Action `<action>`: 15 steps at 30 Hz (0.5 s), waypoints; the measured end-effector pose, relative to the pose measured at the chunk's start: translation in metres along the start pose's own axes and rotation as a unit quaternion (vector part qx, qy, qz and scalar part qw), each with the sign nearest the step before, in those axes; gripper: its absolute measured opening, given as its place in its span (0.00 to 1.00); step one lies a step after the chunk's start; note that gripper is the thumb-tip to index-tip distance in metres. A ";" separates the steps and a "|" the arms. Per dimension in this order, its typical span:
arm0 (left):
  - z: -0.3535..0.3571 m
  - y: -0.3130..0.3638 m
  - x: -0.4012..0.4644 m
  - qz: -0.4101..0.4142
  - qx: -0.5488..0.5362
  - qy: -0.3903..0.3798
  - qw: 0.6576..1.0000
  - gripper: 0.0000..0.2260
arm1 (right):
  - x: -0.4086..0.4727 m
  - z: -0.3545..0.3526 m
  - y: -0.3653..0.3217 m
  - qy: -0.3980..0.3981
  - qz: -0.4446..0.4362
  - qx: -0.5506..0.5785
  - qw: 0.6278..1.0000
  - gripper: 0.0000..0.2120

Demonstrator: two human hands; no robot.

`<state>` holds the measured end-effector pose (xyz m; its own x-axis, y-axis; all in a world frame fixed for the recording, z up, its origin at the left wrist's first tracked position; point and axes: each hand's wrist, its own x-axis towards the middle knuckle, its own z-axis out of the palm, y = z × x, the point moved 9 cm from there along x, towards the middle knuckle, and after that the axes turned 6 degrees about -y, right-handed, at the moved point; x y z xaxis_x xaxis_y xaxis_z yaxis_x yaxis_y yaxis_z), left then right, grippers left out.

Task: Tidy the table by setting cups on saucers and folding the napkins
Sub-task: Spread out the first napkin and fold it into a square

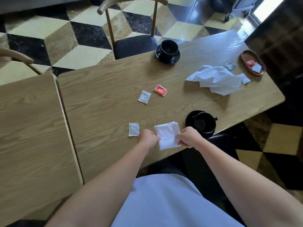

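Note:
A folded white napkin lies at the near edge of the wooden table. My left hand pinches its left side and my right hand pinches its right side. Just right of it a black cup sits on a black saucer. At the far edge a second black cup stands on its saucer. A crumpled white napkin lies at the right of the table.
Sachets lie scattered: a red one, a white one, another white one left of my left hand, and two near an oval wooden tray. A second table abuts on the left. A chair stands beyond.

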<state>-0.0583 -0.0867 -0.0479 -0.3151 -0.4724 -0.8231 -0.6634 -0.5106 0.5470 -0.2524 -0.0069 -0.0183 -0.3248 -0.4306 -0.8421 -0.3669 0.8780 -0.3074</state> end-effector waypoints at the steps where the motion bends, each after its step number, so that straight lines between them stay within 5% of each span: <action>1: 0.006 -0.001 0.002 -0.005 0.003 -0.002 1.000 0.07 | 0.003 -0.003 0.001 -0.004 0.003 -0.009 1.000 0.11; 15: 0.021 -0.027 0.035 -0.117 -0.052 0.079 0.989 0.04 | 0.055 0.012 -0.004 0.017 -0.008 -0.121 0.992 0.12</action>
<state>-0.0661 -0.0743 -0.0944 -0.0459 -0.4341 -0.8997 -0.6299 -0.6865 0.3633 -0.2579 -0.0317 -0.0684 -0.3456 -0.4548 -0.8208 -0.5696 0.7968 -0.2017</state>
